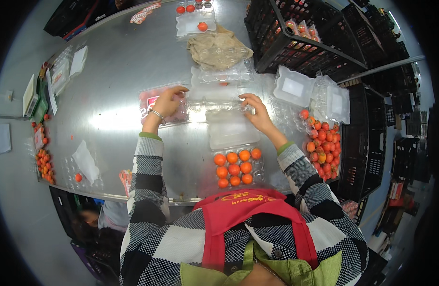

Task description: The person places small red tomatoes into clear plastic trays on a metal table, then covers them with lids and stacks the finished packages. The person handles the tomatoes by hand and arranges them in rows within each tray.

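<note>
An open clear plastic clamshell tray (260, 175) lies right in front of me, with several round orange-red fruits (234, 169) in its cups. A white pad (232, 130) and the clear lid (219, 104) extend beyond it. At the lid's right edge, my right hand (258, 112) has its thumb and fingers curved apart; whether they grip the plastic I cannot tell. My left hand (167, 105) is over a filled fruit pack (180, 115) with a pink label, its fingers spread and pointing towards the lid. The palm hides part of that pack.
Loose fruits (324, 146) are heaped at the right, below empty padded trays (294, 85). A black crate (312, 53) holding packs stands at the far right. A brown cloth (215, 43) lies ahead under clear plastic. Another person (112, 214) is at the lower left.
</note>
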`<state>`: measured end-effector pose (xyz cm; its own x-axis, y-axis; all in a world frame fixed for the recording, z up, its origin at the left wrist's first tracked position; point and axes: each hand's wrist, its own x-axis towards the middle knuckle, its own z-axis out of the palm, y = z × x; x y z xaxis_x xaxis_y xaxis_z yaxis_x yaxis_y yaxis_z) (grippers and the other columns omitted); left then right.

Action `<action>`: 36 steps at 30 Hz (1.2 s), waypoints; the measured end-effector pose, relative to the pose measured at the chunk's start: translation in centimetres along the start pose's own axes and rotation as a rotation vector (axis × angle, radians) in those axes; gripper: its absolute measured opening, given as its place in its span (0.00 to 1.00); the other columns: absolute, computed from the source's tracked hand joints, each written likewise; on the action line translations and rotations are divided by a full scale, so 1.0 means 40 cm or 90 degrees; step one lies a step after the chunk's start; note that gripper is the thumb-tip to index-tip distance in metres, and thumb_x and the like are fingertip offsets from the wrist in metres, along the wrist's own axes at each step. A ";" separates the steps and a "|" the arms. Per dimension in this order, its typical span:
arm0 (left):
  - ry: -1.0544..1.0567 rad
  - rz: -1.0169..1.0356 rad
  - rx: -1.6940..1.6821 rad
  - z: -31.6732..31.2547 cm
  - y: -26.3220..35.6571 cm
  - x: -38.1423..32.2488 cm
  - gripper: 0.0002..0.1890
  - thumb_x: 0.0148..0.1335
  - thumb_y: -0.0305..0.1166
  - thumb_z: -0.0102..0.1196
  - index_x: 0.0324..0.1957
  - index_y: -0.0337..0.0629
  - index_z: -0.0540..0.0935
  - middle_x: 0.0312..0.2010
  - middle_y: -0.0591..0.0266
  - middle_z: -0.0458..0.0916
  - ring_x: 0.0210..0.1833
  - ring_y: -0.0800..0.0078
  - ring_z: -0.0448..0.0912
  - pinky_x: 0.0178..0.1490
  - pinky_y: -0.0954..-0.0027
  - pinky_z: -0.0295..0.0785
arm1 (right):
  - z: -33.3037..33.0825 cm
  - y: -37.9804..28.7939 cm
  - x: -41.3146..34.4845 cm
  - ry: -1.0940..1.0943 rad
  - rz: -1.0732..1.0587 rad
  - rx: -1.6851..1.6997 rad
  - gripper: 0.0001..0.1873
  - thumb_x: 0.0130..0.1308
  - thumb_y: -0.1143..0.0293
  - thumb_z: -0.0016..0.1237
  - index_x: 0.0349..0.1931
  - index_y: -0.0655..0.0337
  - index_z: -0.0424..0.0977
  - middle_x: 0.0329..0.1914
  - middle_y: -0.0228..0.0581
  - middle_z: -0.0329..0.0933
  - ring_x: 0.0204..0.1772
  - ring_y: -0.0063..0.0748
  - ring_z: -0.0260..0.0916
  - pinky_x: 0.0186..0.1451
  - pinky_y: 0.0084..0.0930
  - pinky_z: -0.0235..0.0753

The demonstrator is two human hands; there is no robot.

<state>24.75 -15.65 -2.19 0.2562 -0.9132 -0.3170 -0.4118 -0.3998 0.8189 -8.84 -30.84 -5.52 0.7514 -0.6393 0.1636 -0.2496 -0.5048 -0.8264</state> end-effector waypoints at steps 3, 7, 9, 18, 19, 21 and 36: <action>-0.007 0.323 0.108 0.035 0.005 -0.035 0.31 0.57 0.17 0.53 0.65 0.46 0.79 0.55 0.59 0.83 0.29 0.74 0.80 0.35 0.72 0.78 | 0.011 0.003 0.007 0.003 0.019 0.128 0.16 0.55 0.86 0.53 0.44 0.62 0.73 0.63 0.41 0.77 0.67 0.42 0.71 0.70 0.34 0.69; -0.036 0.148 0.088 0.096 0.007 -0.054 0.31 0.58 0.18 0.51 0.65 0.47 0.79 0.51 0.56 0.85 0.28 0.71 0.83 0.35 0.68 0.79 | 0.015 0.004 0.010 -0.024 0.065 0.156 0.16 0.59 0.86 0.50 0.47 0.63 0.70 0.62 0.44 0.79 0.65 0.40 0.75 0.69 0.34 0.70; -0.029 0.049 0.044 0.102 0.019 -0.052 0.27 0.62 0.19 0.48 0.64 0.46 0.79 0.40 0.56 0.86 0.26 0.72 0.82 0.34 0.69 0.79 | 0.006 -0.002 0.008 -0.056 0.062 0.140 0.16 0.60 0.86 0.50 0.49 0.62 0.71 0.62 0.43 0.79 0.66 0.41 0.75 0.70 0.34 0.70; -0.065 0.120 0.045 -0.001 0.217 -0.167 0.10 0.75 0.25 0.44 0.52 0.38 0.77 0.32 0.51 0.83 0.32 0.66 0.84 0.37 0.64 0.77 | -0.069 -0.106 -0.005 -0.130 -0.028 0.066 0.27 0.62 0.75 0.59 0.64 0.53 0.76 0.69 0.38 0.75 0.80 0.43 0.58 0.79 0.42 0.59; -0.061 0.097 0.049 -0.008 0.228 -0.203 0.12 0.71 0.22 0.43 0.51 0.38 0.77 0.38 0.53 0.84 0.33 0.68 0.84 0.36 0.67 0.77 | -0.075 -0.124 -0.011 -0.157 -0.029 0.058 0.27 0.62 0.74 0.60 0.64 0.53 0.77 0.70 0.37 0.75 0.81 0.43 0.56 0.80 0.43 0.58; -0.042 0.119 0.035 -0.026 0.230 -0.284 0.15 0.65 0.16 0.42 0.50 0.38 0.78 0.48 0.56 0.86 0.35 0.72 0.83 0.34 0.72 0.76 | -0.070 -0.165 -0.035 -0.193 -0.084 -0.004 0.30 0.58 0.73 0.63 0.64 0.52 0.77 0.70 0.34 0.74 0.80 0.45 0.58 0.81 0.45 0.56; 0.348 -0.134 -0.176 -0.055 -0.219 -0.806 0.20 0.73 0.34 0.55 0.63 0.38 0.77 0.59 0.48 0.80 0.37 0.75 0.82 0.39 0.74 0.79 | 0.368 -0.319 -0.278 -0.329 -0.370 -0.224 0.26 0.64 0.74 0.50 0.64 0.59 0.71 0.68 0.58 0.68 0.70 0.53 0.67 0.74 0.49 0.63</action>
<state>22.04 17.46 1.90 0.7451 -0.6166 -0.2540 -0.0831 -0.4638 0.8820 -5.03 -8.75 -4.73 0.9819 0.0788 0.1720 0.1506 -0.8759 -0.4583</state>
